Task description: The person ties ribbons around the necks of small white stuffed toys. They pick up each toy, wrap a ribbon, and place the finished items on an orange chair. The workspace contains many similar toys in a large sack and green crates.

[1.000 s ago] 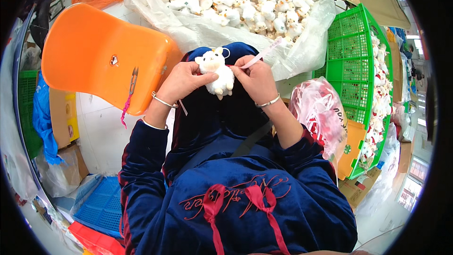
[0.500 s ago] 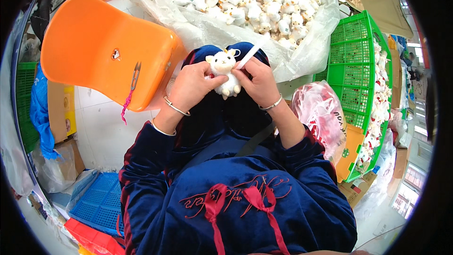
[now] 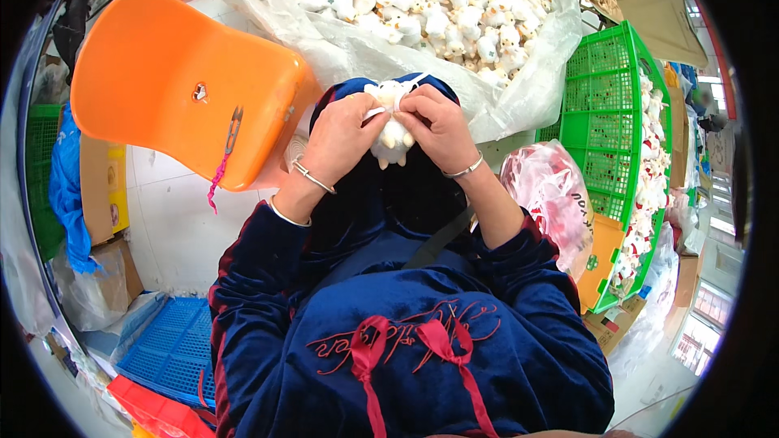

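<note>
A small white plush sheep [image 3: 391,148] rests upright over my lap, between my two hands. A white ribbon [image 3: 398,96] lies at its neck, with one loose end sticking up beside my right fingers. My left hand [image 3: 347,131] is closed, thumb and forefinger pinching a white piece of the ribbon at the sheep's left side in view. On the other side, my right hand [image 3: 438,126] pinches the ribbon close to the neck. The fingers partly cover the sheep's head and upper body.
Ahead lies a large clear plastic bag [image 3: 268,28] full of white plush toys [image 3: 454,12]. An orange chair [image 3: 178,73] with thread snips [image 3: 233,130] on its seat stands at left. Green crates [image 3: 600,105] and a bundled plastic bag [image 3: 548,195] are at right; a blue crate [image 3: 170,349] sits lower left.
The sheep's face was toward me and is now largely covered by my fingers. My hands have drawn in around its neck, and the ribbon is now pinched from both sides.
</note>
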Action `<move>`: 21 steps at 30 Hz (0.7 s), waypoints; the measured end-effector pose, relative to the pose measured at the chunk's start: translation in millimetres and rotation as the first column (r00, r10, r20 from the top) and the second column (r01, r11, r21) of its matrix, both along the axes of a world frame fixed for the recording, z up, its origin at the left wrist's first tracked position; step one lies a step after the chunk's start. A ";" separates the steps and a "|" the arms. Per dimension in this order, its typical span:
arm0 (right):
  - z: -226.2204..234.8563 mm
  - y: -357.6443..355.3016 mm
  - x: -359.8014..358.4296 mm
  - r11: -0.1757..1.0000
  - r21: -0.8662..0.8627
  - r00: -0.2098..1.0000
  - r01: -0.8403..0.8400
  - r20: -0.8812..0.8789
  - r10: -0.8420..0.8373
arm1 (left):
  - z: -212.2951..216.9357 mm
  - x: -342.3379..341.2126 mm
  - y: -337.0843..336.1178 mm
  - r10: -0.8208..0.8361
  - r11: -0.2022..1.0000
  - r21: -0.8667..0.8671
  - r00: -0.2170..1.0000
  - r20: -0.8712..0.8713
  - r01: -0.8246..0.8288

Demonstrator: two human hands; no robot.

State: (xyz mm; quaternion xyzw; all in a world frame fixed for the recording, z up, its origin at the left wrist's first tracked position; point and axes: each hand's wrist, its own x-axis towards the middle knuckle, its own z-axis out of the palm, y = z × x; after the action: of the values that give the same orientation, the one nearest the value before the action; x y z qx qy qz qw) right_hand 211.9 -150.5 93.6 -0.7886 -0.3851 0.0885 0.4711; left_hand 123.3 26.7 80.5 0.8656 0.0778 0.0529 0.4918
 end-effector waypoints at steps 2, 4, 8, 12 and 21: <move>0.6 -1.9 -1.4 1.000 0.013 0.999 0.006 -0.033 -0.005 | -0.3 -1.0 -3.7 0.053 0.995 -0.083 0.997 0.050 -0.048; -1.2 -2.5 -1.5 0.999 0.042 0.992 0.005 -0.125 0.000 | 0.7 -2.7 -8.3 0.098 0.985 -0.152 0.992 0.085 -0.084; -6.4 -5.5 0.8 0.988 0.146 0.965 -0.044 -0.251 0.080 | -6.0 -1.7 -14.8 0.153 0.902 -0.409 0.988 0.001 -0.140; -5.4 -4.3 6.3 0.986 0.148 0.950 -0.077 -0.290 0.118 | -12.2 -1.5 -7.6 -0.002 0.915 -0.403 1.000 0.019 0.010; 7.4 4.3 17.7 0.984 0.157 0.726 0.082 -0.686 0.049 | -9.6 5.7 -20.0 0.124 0.860 -0.503 0.991 0.050 -0.082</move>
State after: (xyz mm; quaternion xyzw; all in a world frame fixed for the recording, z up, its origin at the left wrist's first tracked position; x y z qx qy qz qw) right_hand 229.7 -146.2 101.0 -0.6582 -0.1825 0.3352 0.6490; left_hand 129.0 6.6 70.8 0.7007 0.1152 0.0918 0.6981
